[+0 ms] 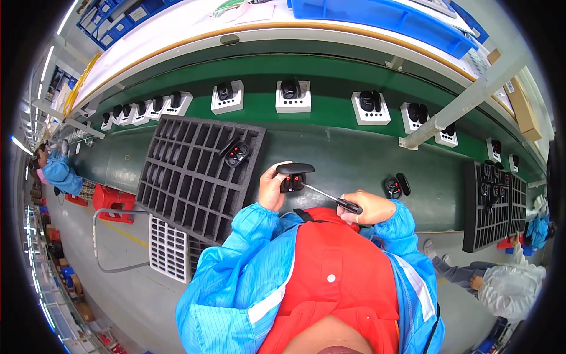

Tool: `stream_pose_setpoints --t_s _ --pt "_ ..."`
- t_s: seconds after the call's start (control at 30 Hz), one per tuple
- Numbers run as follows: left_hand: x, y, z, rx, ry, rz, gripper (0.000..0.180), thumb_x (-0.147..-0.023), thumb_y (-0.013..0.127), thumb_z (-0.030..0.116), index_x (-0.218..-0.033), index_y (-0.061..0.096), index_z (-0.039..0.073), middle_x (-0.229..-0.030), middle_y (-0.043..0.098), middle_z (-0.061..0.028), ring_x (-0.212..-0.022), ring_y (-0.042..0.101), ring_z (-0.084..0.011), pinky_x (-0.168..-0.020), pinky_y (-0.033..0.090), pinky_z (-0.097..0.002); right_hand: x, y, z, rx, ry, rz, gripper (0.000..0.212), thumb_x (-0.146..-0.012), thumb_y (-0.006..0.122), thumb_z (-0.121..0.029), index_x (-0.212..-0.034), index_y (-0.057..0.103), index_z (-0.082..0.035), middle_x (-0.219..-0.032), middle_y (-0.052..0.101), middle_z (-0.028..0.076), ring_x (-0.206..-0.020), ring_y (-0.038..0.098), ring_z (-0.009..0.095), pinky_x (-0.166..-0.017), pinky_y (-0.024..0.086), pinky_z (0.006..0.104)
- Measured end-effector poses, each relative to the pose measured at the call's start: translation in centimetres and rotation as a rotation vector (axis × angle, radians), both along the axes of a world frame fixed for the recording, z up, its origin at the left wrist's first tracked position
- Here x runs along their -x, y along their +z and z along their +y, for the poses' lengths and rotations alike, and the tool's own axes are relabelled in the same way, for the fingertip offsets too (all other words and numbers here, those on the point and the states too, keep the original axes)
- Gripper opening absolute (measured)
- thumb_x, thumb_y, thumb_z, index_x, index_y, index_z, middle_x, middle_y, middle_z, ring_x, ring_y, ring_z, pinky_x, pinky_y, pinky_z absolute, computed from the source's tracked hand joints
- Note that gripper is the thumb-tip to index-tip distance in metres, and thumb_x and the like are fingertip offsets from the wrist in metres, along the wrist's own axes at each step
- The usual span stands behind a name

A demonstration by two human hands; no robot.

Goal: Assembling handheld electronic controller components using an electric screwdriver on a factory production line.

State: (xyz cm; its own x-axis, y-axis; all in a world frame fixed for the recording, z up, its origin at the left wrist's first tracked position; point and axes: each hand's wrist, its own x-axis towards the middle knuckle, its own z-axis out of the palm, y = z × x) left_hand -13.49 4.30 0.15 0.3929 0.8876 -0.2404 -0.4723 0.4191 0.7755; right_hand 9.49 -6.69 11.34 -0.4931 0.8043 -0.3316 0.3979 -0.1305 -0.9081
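My left hand [271, 189] grips a black earbud charging case [296, 169], its lid raised and small red lights glowing inside. Closed around the dark handle of a screwdriver-like tool [321, 193] is my right hand [372, 207]. The tool's thin metal shaft points left, and its tip meets or nearly meets the right side of the case; contact is hard to tell. To the left, a second opened case [237, 154] with red lights rests on a grey foam tray [254, 138]. Another opened black case [393, 187] lies on the green bench, right of my hands.
White stands [293, 105] holding black cases line the back of the green bench [330, 147]. A grey post [454, 106] slants at the right. Beyond it are dark foam trays [470, 227] with cases. Red stools [115, 203] stand left; co-workers sit at both sides.
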Motion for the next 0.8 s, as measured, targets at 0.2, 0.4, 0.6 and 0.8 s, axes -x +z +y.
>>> stream_pose_setpoints --t_s 0.2,0.4,0.6,0.8 --pt "-0.2 -0.8 -0.4 -0.002 -0.004 -0.010 0.021 -0.084 0.053 0.003 -0.103 0.059 -0.001 -0.093 0.063 -0.0115 -0.083 0.063 -0.0190 -0.075 0.052 -0.0310 -0.6 -0.5 0.0 0.033 -0.012 -0.021 0.013 -0.080 0.057 -0.009 -0.088 0.055 0.001 -0.070 0.061 0.008 -0.065 0.059 0.016 -0.063 0.047 0.0290" --pt "0.3 -0.6 -0.2 0.052 0.002 0.005 0.021 -0.084 0.053 0.003 -0.103 0.059 -0.002 -0.092 0.063 -0.0115 -0.081 0.063 -0.0188 -0.073 0.052 -0.0308 0.0 -0.3 0.6 0.088 0.031 0.001 0.017 -0.079 0.059 -0.011 -0.090 0.056 0.002 -0.073 0.061 0.010 -0.068 0.059 0.017 -0.065 0.047 0.0305" --pt "2.4 -0.5 1.3 0.096 0.162 -0.075 0.021 -0.081 0.054 0.001 -0.101 0.060 0.000 -0.088 0.063 -0.0080 -0.075 0.062 -0.0164 -0.068 0.052 -0.0293 -0.1 -1.1 0.5 -0.017 -0.006 -0.125 0.017 -0.078 0.061 -0.011 -0.089 0.056 0.001 -0.071 0.063 0.008 -0.067 0.061 0.016 -0.064 0.048 0.0294" --pt "11.4 -0.7 7.5 -0.006 0.720 -0.041 0.015 -0.077 0.055 -0.001 -0.091 0.059 0.001 -0.086 0.063 -0.0073 -0.076 0.060 -0.0184 -0.072 0.049 -0.0294 -1.1 -1.4 0.2 0.028 -0.069 -0.184 0.019 -0.077 0.066 -0.014 -0.087 0.057 0.001 -0.070 0.062 0.008 -0.067 0.060 0.015 -0.064 0.047 0.0286"
